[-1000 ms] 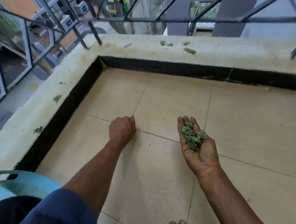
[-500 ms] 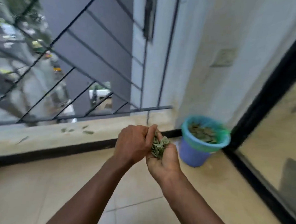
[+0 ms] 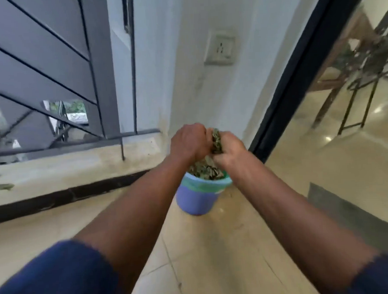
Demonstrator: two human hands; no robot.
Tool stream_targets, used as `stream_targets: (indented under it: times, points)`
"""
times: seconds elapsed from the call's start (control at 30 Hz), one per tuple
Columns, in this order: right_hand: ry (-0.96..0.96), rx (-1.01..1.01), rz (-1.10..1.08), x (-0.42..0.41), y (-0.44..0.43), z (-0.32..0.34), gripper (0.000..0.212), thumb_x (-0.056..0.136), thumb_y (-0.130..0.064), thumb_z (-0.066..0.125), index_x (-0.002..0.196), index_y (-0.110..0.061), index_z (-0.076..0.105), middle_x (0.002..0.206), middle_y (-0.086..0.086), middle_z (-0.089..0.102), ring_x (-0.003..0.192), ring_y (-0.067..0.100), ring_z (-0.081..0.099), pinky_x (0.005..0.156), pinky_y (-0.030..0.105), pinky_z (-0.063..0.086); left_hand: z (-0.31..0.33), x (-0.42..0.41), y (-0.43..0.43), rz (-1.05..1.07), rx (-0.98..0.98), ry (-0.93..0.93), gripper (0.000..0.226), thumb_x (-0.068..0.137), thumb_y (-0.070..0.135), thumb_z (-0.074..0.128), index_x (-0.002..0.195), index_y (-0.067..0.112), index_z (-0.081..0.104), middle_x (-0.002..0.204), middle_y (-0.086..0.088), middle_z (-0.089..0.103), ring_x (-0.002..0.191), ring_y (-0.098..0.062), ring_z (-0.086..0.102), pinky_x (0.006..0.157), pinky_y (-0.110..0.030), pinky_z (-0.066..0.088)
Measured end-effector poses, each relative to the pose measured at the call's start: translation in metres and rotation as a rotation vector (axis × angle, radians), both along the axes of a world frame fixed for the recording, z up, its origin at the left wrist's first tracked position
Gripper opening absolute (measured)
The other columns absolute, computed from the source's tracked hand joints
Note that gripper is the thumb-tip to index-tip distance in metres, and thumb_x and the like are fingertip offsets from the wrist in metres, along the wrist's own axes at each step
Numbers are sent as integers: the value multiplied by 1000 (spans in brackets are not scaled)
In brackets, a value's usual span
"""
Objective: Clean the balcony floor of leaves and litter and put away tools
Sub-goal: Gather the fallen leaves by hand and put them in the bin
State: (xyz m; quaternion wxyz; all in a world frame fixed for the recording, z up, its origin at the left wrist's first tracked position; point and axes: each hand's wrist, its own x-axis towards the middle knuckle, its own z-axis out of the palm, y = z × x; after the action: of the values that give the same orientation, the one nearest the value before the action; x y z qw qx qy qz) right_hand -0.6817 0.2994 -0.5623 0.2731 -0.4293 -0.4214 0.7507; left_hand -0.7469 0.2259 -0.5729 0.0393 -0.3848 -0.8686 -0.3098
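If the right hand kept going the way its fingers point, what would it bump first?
The right hand seems to point across at the left hand, so it would first meet the clump of leaves squeezed between them, then that hand. Both are above the blue bin; blur makes depth unsure.

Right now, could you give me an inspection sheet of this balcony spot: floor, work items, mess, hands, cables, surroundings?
Surface: beige tiled balcony floor, edged by a concrete ledge.
Job's things: blue plastic bucket with green liner, holding piled leaves; clump of dry green leaves held above it.
Clutter: loose leaves on the ledge, far left.
Hands: left hand and right hand grip the clump between them.
Cables: nothing seen.
Surroundings: grey metal railing, white wall socket, dark-framed glass door.
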Motion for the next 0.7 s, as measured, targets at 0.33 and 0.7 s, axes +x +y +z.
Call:
stream_targets:
  times: [0.33,0.7]
  points:
    - [-636,1011,161,-31,81,-97,40,100,-41,59,83,-10,76,82,9,75,81,28,69,70,34,49,-77,-57,59,-94,-356,407,41,102,51,52,104,15,70,105,-20,72,100,-39,67,82,-42,39]
    - [-191,1419,-25,32,-5,-137,16,96,-28,65,102,-13,71,97,1,67,89,20,65,82,38,54,-128,-9,-17,-4,202,445,44,92,40,55,132,23,63,126,-4,62,115,-27,57,91,-41,36]
